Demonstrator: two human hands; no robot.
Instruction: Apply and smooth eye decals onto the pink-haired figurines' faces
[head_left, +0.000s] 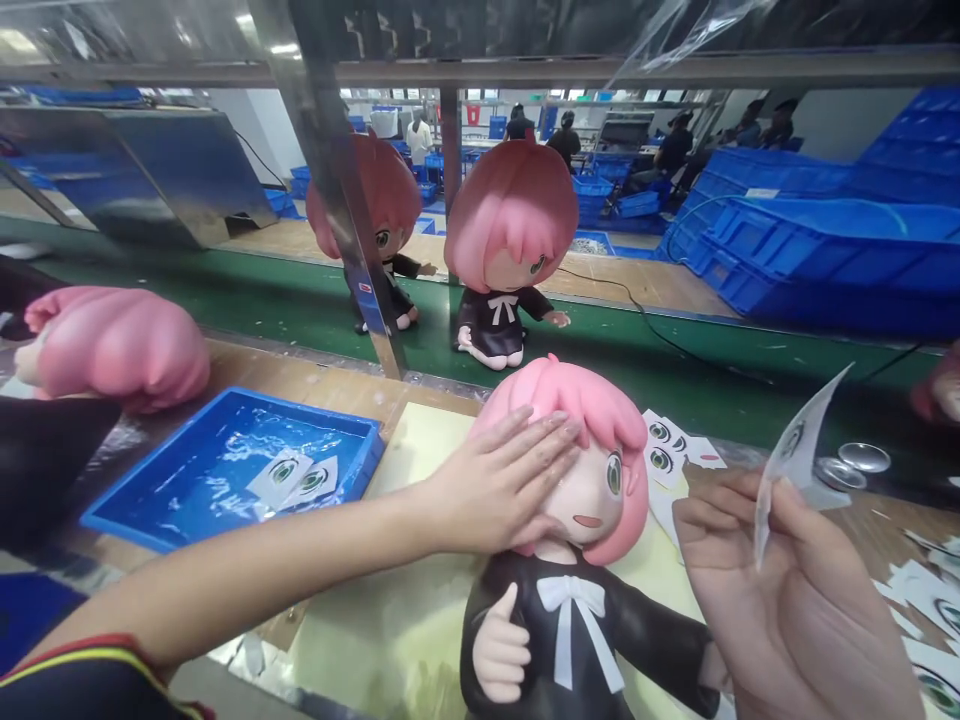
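A pink-haired figure (590, 600) in a black dress with a white bow lies face up on a pale yellow sheet (375, 600). My left hand (510, 480) rests flat on its face and fringe, fingers stretched out, covering one side of the face. A green eye and an open mouth show on the other side. At the right, my right hand (787, 590) pinches an eye decal paper (799, 440) between thumb and fingers, held up on edge beside the figure. More eye decals (661, 450) lie behind the figure's head.
A blue tray (187, 475) with water and two floating decals is at the left. Two similar figures (506, 240) sit on the green conveyor (622, 350). Metal posts (337, 190) stand in front. Decal scraps (919, 590) lie right, near round metal lids (862, 458).
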